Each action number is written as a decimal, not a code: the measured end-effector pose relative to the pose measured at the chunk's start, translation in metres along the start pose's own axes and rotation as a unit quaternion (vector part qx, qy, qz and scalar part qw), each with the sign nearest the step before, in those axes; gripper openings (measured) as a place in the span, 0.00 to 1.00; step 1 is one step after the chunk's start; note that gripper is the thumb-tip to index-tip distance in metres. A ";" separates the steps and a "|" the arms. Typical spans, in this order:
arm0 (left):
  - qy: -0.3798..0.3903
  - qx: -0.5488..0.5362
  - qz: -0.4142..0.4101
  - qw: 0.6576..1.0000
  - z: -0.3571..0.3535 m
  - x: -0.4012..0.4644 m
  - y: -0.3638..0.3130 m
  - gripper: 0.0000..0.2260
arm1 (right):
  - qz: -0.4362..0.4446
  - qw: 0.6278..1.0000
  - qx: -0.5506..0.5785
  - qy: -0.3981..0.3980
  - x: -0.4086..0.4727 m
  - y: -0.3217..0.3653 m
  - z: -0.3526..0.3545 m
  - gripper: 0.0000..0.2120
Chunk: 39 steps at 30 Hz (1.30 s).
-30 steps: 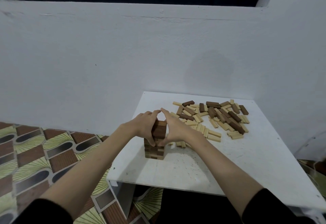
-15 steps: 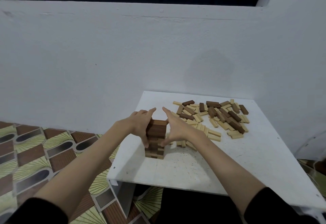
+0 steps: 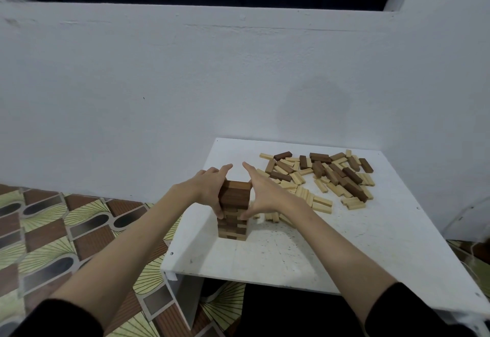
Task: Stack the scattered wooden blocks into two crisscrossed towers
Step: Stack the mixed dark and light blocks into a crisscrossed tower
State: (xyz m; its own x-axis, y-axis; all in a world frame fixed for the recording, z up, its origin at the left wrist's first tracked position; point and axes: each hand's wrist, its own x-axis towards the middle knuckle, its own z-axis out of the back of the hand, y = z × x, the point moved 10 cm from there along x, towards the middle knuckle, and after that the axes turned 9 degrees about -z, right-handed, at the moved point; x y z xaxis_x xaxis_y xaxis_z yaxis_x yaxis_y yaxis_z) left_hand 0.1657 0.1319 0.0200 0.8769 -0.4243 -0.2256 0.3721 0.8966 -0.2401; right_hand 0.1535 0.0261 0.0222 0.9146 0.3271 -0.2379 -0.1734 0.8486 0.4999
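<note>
One crisscrossed tower (image 3: 234, 209) of dark and light wooden blocks stands near the left front of the white table (image 3: 331, 252). My left hand (image 3: 209, 191) lies flat against its left side, fingers straight, thumb on the front face. My right hand (image 3: 261, 193) flanks its right side with straight fingers, the thumb touching the front. A scatter of loose dark and light blocks (image 3: 323, 177) lies on the table's far right part. Some light blocks near the tower are hidden behind my right hand.
A white wall (image 3: 185, 84) rises close behind the table. The table's left edge drops to a patterned tiled floor (image 3: 53, 230). Bare tabletop lies in front of and to the right of the tower.
My fingertips, which met over the tower's top a second ago, have spread apart, and both hands have slid a little outward along the tower's sides. The tower has stayed in place.
</note>
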 end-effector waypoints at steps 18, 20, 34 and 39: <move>-0.022 -0.334 0.078 0.939 0.013 -0.034 0.011 0.53 | -0.087 0.952 0.291 0.029 -0.008 -0.029 0.015 0.58; -0.046 -0.441 0.113 0.889 0.013 -0.035 0.017 0.47 | -0.142 0.903 0.405 0.026 -0.008 -0.039 0.014 0.53; 0.004 -0.574 0.158 0.804 0.010 -0.038 -0.008 0.45 | -0.206 0.772 0.594 0.098 -0.024 0.005 0.005 0.40; 0.005 -0.575 0.160 0.802 0.009 -0.037 -0.009 0.45 | -0.199 0.770 0.598 0.102 -0.036 0.017 0.009 0.37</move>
State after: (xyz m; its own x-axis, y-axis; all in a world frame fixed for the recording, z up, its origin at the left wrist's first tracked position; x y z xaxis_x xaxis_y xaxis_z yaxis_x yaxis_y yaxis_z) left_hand 0.1320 0.1407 0.0388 0.8666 -0.2027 -0.4560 -0.4038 0.2522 -0.8794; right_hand 0.1208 0.0252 0.0470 0.7111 0.3010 -0.6354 0.6773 -0.0507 0.7340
